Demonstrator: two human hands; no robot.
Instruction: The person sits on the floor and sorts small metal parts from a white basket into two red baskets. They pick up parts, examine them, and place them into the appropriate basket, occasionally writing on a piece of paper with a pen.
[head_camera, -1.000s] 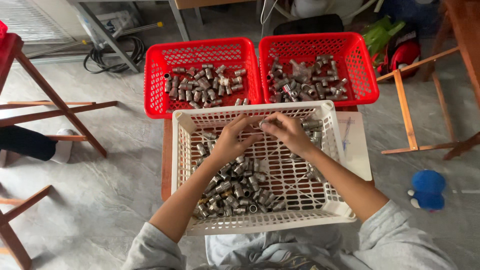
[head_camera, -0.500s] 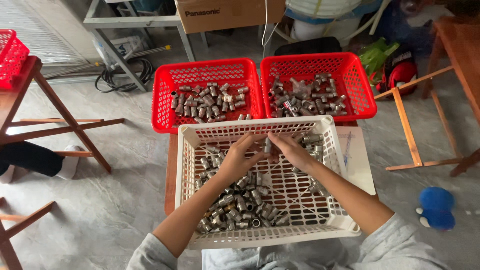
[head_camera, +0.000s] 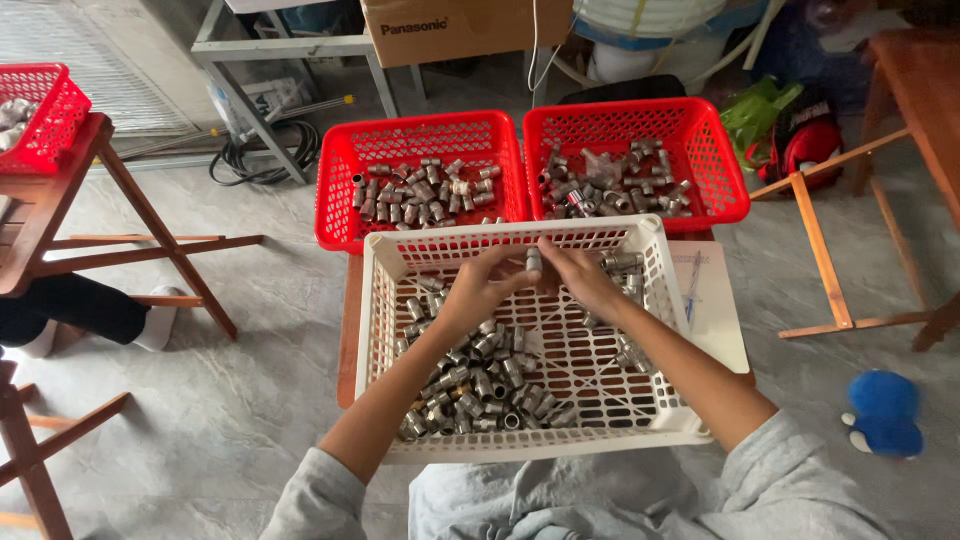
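A white slotted basket (head_camera: 380, 300) in front of me holds several small metal fittings (head_camera: 480, 385), heaped mostly at its left and near side. My left hand (head_camera: 475, 290) and my right hand (head_camera: 580, 280) meet over the basket's far half. Together they pinch one short metal fitting (head_camera: 534, 260) between their fingertips, held upright above the basket floor. Beyond it stand two red baskets, the left red basket (head_camera: 335, 200) and the right red basket (head_camera: 725, 180), each with several metal fittings inside.
A sheet of paper with a pen (head_camera: 700, 290) lies right of the white basket. Wooden stools stand at left (head_camera: 150, 240) and right (head_camera: 830, 250). A third red basket (head_camera: 45, 120) sits on the left stool. A blue toy (head_camera: 885, 410) lies on the tiled floor.
Both hands have lifted slightly from the fittings and brought one fitting up between their fingertips. The view has tilted up a little, so the baskets sit lower in frame.
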